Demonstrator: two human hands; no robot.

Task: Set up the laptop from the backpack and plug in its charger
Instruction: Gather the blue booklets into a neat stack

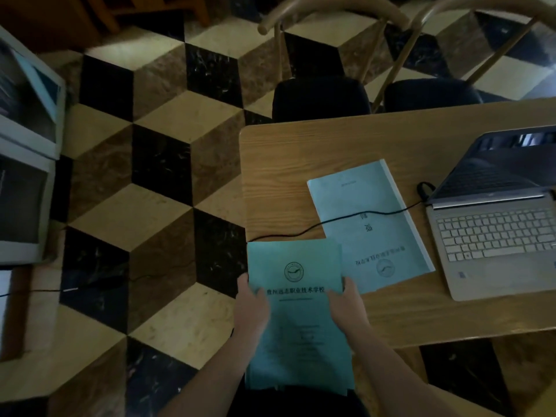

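Note:
An open silver laptop (493, 233) stands on the wooden table (301, 152) at the right, its screen dark. A black charger cable (331, 222) runs from the laptop's left side across the table and drops over the left edge to the floor. I hold a teal booklet (296, 314) upright in front of me, its top over the table's left front corner. My left hand (251, 302) grips its left edge and my right hand (346, 302) grips its right edge. A dark shape (301, 401) under the booklet may be the backpack.
A second pale blue booklet (370, 224) lies flat on the table under the cable, between my booklet and the laptop. Two chairs with black seats (320, 97) stand at the table's far side. A grey cabinet (27, 152) is at the left on the chequered floor.

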